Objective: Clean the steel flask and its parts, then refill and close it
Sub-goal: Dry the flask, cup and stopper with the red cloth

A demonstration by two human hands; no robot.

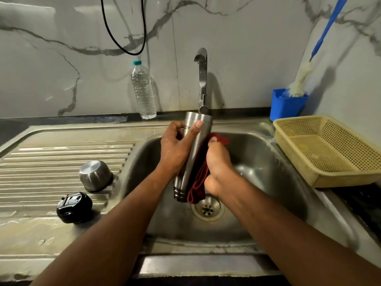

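Over the stainless sink basin (257, 162), above the drain (207, 208), the steel flask (190, 153) is held tilted. Its long axis runs from the ridged, threaded neck nearest the camera up and away to its flat base below the tap (203, 79). The body is smooth brushed metal, a tapered cylinder.

The left hand (177, 147) wraps the upper body, fingers curled round it and the thumb laid flat on the front. The right hand (218, 168) presses a dark red cloth (199, 178) against the flask's right side, fingers closed on the fabric.

On the ribbed drainboard (41, 166) to the left lie a black stopper (74, 207) and, beyond it, an inverted steel cup lid (95, 175). Farther back stand a plastic water bottle (143, 91), a yellow mesh basket (329, 149) and a blue holder (287, 107) with a bottle brush (303, 76).
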